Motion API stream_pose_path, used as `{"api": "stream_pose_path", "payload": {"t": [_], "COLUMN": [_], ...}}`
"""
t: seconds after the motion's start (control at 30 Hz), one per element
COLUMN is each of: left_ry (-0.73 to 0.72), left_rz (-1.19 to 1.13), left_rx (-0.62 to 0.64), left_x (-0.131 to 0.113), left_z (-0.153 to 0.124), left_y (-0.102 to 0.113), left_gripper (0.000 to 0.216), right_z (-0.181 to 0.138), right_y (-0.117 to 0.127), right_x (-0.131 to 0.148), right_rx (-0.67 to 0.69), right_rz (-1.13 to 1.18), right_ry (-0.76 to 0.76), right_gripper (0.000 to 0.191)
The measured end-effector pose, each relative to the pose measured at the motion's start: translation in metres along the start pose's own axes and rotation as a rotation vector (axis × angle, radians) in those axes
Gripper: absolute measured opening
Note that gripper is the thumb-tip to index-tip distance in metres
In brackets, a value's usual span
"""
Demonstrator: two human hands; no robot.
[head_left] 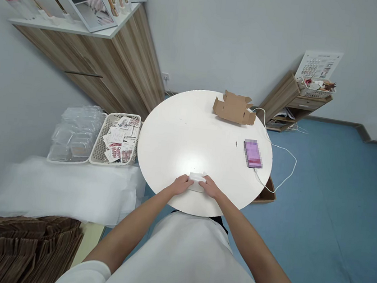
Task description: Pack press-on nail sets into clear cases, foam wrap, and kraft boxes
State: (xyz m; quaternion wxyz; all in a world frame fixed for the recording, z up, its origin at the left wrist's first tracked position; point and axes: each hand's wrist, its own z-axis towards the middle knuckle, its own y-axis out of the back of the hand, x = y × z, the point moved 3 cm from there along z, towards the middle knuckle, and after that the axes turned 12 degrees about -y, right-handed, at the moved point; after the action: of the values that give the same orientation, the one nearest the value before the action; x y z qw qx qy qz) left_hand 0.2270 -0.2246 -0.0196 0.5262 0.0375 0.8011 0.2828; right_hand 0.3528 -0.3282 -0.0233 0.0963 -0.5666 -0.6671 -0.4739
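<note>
A small white bundle (pixel 196 182) lies near the front edge of the round white table (pixel 189 137). It looks like something wrapped in thin white sheet; what is inside is hidden. My left hand (pixel 181 185) grips its left side, and on the right side my right hand (pixel 209 187) does the same, with thumbs pressed on it. At the table's back right rests an unfolded brown cardboard box (pixel 235 108). Below that, toward the right edge, is a purple blurred object (pixel 253 154) with a white cable attached.
To the left stand a white basket of printed cards (pixel 115 140) and clear plastic boxes (pixel 77 133). White foam sheets (pixel 67 189) and stacked flat cardboard (pixel 23 247) lie nearer. A white cable (pixel 289 151) hangs off the table's right. A wooden cabinet (pixel 115 65) stands behind left.
</note>
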Motion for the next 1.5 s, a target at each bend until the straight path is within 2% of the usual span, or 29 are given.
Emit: {"api": "stream_pose_path", "payload": {"t": [0.1,0.2,0.3,0.4,0.47,0.6,0.73,0.93,1.07,1.17,1.23,1.37,1.5], "left_ry": [0.024,0.042,0.003,-0.012,0.009,0.072,0.117,0.165,0.165,0.166,0.192,0.220,0.116], "left_rz": [-0.048,-0.023,0.038,0.055,0.049,0.039,0.010,-0.014,-0.045,-0.107,-0.151,-0.140,0.004], "left_rx": [-0.102,-0.257,-0.350,-0.369,-0.375,-0.391,-0.422,-0.449,-0.465,-0.528,-0.596,-0.661,-0.673], "left_x": [0.008,0.013,0.012,0.010,0.009,0.008,0.008,0.007,0.009,0.016,0.025,0.051,0.080], "left_z": [0.005,0.004,0.004,0.006,0.007,0.006,-0.001,-0.011,-0.010,-0.010,-0.011,-0.012,-0.006], "left_y": [-0.003,-0.007,-0.013,-0.017,-0.019,-0.020,-0.025,-0.036,-0.034,-0.021,-0.005,0.041,0.096], "left_gripper": [0.029,0.042,0.036,0.030,0.030,0.033,0.036,0.046,0.046,0.046,0.044,0.032,0.036], "right_z": [0.009,0.011,0.010,0.003,-0.002,-0.005,-0.002,-0.006,-0.006,0.003,0.014,0.046,0.086], "right_y": [-0.003,-0.006,-0.009,-0.010,-0.010,-0.011,-0.006,-0.005,-0.010,-0.018,-0.025,-0.046,-0.069], "right_x": [-0.001,-0.006,-0.008,-0.009,-0.012,-0.018,-0.020,-0.022,-0.020,-0.009,0.006,0.051,0.104], "right_rx": [-0.078,-0.275,-0.404,-0.441,-0.424,-0.266,-0.212,-0.148,-0.128,-0.131,-0.127,-0.098,-0.096], "right_rz": [0.071,0.080,0.073,0.089,0.105,0.157,0.186,0.183,0.210,0.230,0.239,0.291,0.337], "right_ry": [-0.082,-0.146,-0.132,-0.121,-0.173,-0.258,-0.220,-0.167,-0.152,-0.123,-0.102,-0.103,-0.069], "right_gripper": [0.028,0.036,0.044,0.044,0.046,0.043,0.039,0.046,0.049,0.050,0.051,0.051,0.039]}}
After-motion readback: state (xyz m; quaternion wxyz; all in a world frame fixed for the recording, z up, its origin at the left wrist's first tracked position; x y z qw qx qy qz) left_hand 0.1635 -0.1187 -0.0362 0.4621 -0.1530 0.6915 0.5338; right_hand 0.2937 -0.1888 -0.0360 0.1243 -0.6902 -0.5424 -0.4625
